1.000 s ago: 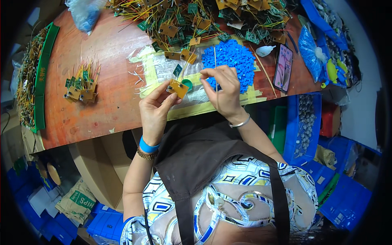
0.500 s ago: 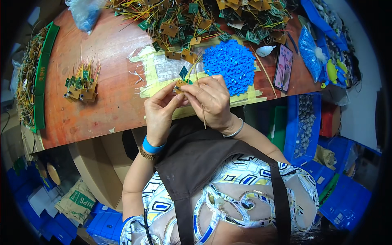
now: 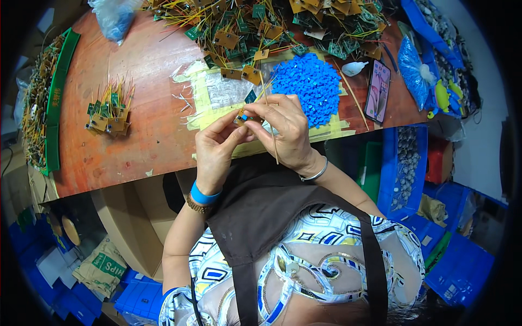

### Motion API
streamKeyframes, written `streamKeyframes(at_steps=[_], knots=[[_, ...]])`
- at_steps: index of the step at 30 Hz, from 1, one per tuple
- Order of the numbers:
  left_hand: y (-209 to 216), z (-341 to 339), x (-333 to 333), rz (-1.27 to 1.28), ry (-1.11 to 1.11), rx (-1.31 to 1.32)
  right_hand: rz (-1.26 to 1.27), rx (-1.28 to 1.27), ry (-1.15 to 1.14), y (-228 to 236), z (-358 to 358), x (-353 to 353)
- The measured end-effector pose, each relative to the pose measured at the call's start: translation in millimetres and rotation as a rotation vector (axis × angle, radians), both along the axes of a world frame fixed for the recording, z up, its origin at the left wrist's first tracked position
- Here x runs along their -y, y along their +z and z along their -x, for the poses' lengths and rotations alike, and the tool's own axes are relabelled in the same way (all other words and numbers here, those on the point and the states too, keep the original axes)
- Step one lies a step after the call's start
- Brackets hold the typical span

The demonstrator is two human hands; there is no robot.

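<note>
Over table (image 3: 155,130) | hands (image 3: 213,152): brown board (image 3: 240,120) | right (image 3: 289,136): thin stick (image 3: 275,146)

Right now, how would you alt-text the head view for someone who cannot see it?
The left hand pinches a small tan circuit board over a reddish table, while the right hand, holding a thin stick, meets it there. Beyond lie a pile of blue pieces and a heap of wired boards.

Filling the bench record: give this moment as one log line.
left hand: pinching tan flat circuit board | right hand: at board, holding thin brown stick | beyond right hand: heap of small blue plastic pieces
</note>
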State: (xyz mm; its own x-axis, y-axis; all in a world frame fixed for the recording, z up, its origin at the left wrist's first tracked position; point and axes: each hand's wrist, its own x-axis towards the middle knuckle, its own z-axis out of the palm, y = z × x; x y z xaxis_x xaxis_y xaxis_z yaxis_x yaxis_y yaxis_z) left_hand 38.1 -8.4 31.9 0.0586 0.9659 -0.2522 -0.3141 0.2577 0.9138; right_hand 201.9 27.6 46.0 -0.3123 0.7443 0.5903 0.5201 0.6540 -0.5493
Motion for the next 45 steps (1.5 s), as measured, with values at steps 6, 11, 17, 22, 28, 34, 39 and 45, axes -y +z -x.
streamKeyframes(at_steps=[6,11,17,22,28,34,39,45], knots=[[1,-1,0,0.000,-0.023,-0.007,-0.002,-0.007,-0.019,-4,-1,-1],[1,-1,1,-0.001,-0.030,-0.013,0.004,-0.036,0.000,-6,0,0],[2,-1,2,-0.010,-0.045,-0.034,0.006,-0.048,0.010,-6,0,0],[3,0,2,-0.018,-0.032,0.001,0.011,-0.056,0.015,-6,3,1],[-1,5,3,0.010,0.017,0.022,0.002,-0.065,0.038,-4,8,2],[3,14,2,-0.011,0.085,0.102,-0.072,-0.001,0.058,4,22,1],[22,82,-10,-0.198,0.422,-0.262,-0.092,-0.117,0.069,11,29,-10],[12,239,-35,-0.377,0.843,-0.683,-0.012,-0.058,0.114,-12,51,-29]])
